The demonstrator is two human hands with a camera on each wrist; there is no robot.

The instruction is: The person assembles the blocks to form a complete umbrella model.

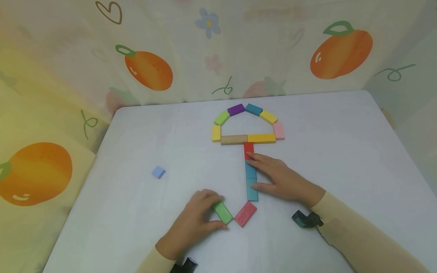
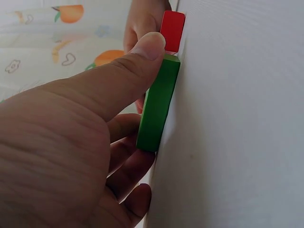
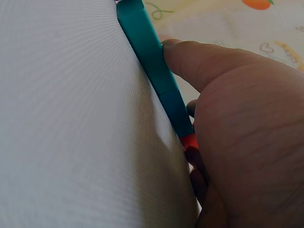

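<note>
My left hand (image 1: 196, 218) holds a green block (image 1: 223, 212) at its two ends, thumb at the near corner and fingertips at the far one. In the left wrist view the green block (image 2: 159, 107) stands close along the white table surface. Its near right corner meets a dark red block (image 1: 245, 214), which slants up to the foot of a straight column. With fingers extended, my right hand (image 1: 285, 178) rests on that column: fingertips on the red block (image 1: 249, 148) and upper blue block (image 1: 250, 170), thumb on the lower teal block (image 1: 252, 191).
Above the column lie a tan block (image 1: 233, 140) and a long yellow block (image 1: 261, 138) end to end, under an arch of several coloured blocks including a purple one (image 1: 236, 110). A light blue block (image 1: 158, 172) lies apart at left. Patterned cloth (image 1: 191, 45) hangs behind the table.
</note>
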